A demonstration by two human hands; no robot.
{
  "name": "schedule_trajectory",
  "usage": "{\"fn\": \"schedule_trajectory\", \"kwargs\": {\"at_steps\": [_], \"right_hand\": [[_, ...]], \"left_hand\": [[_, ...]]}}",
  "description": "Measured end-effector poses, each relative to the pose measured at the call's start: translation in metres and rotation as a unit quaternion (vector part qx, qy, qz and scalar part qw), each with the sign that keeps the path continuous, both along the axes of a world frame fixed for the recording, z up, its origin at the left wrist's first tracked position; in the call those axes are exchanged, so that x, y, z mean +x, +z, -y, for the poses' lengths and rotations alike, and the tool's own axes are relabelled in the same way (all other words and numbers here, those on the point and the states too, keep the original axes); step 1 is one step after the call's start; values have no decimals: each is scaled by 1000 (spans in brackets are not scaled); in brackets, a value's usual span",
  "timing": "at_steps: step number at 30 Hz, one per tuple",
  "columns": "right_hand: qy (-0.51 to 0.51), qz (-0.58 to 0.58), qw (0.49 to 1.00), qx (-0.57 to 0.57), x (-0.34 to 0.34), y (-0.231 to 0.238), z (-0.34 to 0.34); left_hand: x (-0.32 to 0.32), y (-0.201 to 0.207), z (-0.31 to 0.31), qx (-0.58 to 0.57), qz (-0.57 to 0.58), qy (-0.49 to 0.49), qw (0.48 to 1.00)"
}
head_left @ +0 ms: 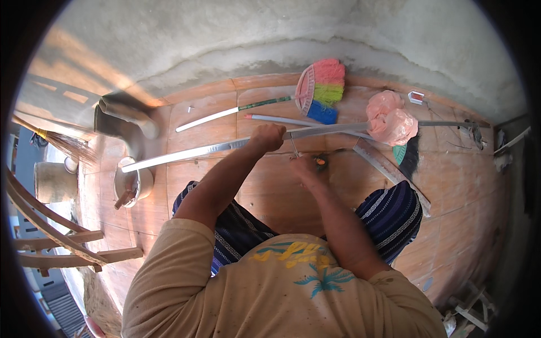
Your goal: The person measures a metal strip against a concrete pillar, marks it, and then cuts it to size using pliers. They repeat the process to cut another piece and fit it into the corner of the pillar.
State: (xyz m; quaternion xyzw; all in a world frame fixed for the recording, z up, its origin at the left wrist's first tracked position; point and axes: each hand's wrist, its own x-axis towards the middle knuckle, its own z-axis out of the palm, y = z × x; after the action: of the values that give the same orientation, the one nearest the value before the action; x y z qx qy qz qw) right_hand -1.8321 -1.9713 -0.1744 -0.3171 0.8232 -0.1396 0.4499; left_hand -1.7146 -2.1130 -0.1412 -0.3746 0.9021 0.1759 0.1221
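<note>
A long, straight silvery metal bar (pixel 189 155) runs across in front of me, above the tiled floor. My left hand (pixel 267 138) is closed around it near its middle. Just right of that grip, a thin rod-like piece (pixel 295 145) reaches from the bar down to my right hand (pixel 305 167), whose fingers are closed on it. Its kind is too small to make out. Beside my right hand lies or hangs a small orange and dark thing (pixel 320 163), partly hidden. The bar's left end is over a whitish bucket (pixel 147 183).
A broom with pink, yellow-green and blue bristles (pixel 328 90) lies by the wall. A pink plastic bag (pixel 393 125) sits at the bar's right part. A flat metal strip (pixel 378 163) slants near my right knee. Boots (pixel 131 116) and a wooden frame (pixel 59 225) stand left.
</note>
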Motion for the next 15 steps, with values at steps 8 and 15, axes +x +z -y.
{"fn": "schedule_trajectory", "kwargs": {"at_steps": [8, 15], "right_hand": [[54, -36, 998, -18, -4, -19, -8], [3, -31, 992, -121, -5, 21, -9]], "left_hand": [[-2, 1, 9, 65, 37, -16, 997], [2, 2, 14, 18, -25, 9, 1000]]}}
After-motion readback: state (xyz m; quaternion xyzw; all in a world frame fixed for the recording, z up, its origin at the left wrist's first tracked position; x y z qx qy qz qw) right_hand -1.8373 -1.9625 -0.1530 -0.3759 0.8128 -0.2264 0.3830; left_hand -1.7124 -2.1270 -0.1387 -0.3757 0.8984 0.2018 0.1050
